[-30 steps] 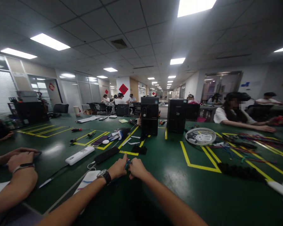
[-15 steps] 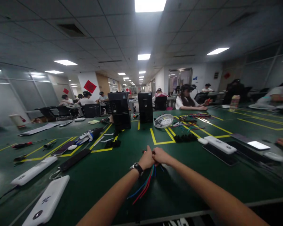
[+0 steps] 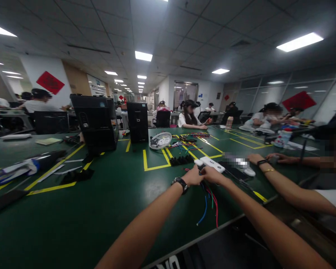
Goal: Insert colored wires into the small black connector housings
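Observation:
Both of my hands are together over the front part of the green table, closed on one bundle of wires. My left hand, with a dark watch at the wrist, pinches the bundle on its left side. Right against it, my right hand grips the same wires, its fingers bent inward. Loose blue, green and red ends hang down below the hands toward the table edge. A short bit of red wire shows just left of my left hand. My fingers hide the gripped middle of the bundle.
Just beyond my hands lie a white power bank and black foam pieces. Farther back are a white basket, loose wires and two black computer cases. To my right, a co-worker's arms rest on the table.
My view has swung to the right, bringing the co-worker beside me into sight. My hands, still closed on the wires, appear farther right, nearer the white power bank.

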Demonstrator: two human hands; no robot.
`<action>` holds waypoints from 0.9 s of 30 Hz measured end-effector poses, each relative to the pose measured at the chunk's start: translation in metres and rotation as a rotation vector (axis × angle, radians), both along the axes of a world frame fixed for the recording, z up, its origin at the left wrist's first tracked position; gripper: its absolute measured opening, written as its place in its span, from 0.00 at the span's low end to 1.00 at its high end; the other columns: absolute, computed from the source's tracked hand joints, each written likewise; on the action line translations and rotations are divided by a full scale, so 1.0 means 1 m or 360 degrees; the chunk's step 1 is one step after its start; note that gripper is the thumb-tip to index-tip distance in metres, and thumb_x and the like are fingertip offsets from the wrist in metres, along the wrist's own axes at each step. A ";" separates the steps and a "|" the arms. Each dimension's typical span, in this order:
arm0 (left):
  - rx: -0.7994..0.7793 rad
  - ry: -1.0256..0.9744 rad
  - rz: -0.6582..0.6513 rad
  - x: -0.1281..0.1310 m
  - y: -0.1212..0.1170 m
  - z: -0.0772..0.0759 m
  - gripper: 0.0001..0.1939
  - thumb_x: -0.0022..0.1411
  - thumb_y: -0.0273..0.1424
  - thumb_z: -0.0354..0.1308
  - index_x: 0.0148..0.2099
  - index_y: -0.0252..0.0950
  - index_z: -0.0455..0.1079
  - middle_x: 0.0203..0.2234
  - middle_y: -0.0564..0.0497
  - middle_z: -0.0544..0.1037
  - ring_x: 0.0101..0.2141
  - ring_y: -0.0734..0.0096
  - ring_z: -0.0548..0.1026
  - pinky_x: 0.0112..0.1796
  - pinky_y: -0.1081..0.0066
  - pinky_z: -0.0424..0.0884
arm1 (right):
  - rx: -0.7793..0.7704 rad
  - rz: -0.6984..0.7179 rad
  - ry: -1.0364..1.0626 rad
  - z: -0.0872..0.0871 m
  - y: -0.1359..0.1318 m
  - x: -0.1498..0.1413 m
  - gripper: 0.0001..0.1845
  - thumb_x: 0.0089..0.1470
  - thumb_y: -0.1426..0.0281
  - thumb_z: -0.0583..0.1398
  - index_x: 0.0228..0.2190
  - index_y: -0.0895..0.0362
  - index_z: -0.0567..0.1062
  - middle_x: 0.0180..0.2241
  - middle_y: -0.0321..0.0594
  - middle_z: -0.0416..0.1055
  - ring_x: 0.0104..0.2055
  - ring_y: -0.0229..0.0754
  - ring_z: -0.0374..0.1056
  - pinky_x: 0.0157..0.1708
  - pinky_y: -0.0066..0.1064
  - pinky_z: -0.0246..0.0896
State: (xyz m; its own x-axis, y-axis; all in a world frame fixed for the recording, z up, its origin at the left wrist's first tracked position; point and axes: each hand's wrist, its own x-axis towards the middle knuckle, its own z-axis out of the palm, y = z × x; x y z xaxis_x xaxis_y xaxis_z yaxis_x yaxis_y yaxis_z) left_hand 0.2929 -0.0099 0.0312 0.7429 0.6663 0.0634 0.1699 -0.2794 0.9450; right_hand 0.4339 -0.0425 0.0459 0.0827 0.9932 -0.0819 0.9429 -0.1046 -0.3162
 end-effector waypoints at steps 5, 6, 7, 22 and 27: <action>0.0409 0.0250 0.0222 -0.048 0.027 0.010 0.24 0.57 0.25 0.50 0.56 0.31 0.60 0.33 0.45 0.77 0.25 0.69 0.75 0.32 0.68 0.71 | 0.0051 -0.0024 -0.0263 -0.004 -0.001 0.002 0.08 0.48 0.73 0.59 0.30 0.62 0.78 0.32 0.49 0.75 0.35 0.45 0.70 0.33 0.29 0.59; 0.0509 0.0273 0.0300 -0.059 0.035 0.012 0.21 0.57 0.25 0.49 0.55 0.31 0.63 0.34 0.45 0.77 0.30 0.67 0.76 0.37 0.67 0.70 | 0.0062 -0.0035 -0.0307 -0.004 -0.002 0.001 0.08 0.49 0.73 0.59 0.30 0.62 0.77 0.33 0.50 0.75 0.36 0.46 0.70 0.34 0.29 0.59; 0.0607 0.0292 0.0385 -0.070 0.045 0.013 0.20 0.58 0.25 0.49 0.54 0.32 0.64 0.36 0.44 0.76 0.35 0.64 0.76 0.42 0.65 0.69 | 0.0069 -0.0045 -0.0344 -0.004 -0.003 0.001 0.09 0.49 0.73 0.58 0.31 0.62 0.77 0.34 0.51 0.75 0.37 0.46 0.70 0.35 0.29 0.59; 0.0790 0.0566 0.0739 -0.081 0.125 -0.044 0.22 0.53 0.38 0.61 0.48 0.35 0.64 0.49 0.38 0.69 0.52 0.49 0.62 0.50 0.56 0.57 | 0.0227 0.0074 -0.0538 0.011 -0.009 -0.020 0.14 0.59 0.63 0.53 0.39 0.55 0.75 0.41 0.46 0.72 0.45 0.45 0.66 0.41 0.30 0.56; 0.0806 0.0392 0.0788 -0.096 0.115 -0.040 0.22 0.49 0.32 0.62 0.46 0.35 0.61 0.42 0.42 0.71 0.46 0.55 0.67 0.44 0.62 0.62 | 0.0173 0.0146 -0.0481 -0.001 0.027 -0.050 0.15 0.59 0.61 0.53 0.39 0.55 0.76 0.39 0.46 0.73 0.42 0.46 0.68 0.37 0.30 0.57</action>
State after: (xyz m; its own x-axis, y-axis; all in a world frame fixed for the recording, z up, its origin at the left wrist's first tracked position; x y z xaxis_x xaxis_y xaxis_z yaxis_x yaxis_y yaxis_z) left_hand 0.1965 0.1052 -0.0091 0.3963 0.8600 0.3216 0.5788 -0.5059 0.6396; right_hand 0.3838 -0.0158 0.0447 -0.0030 0.9992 0.0395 0.9997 0.0040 -0.0253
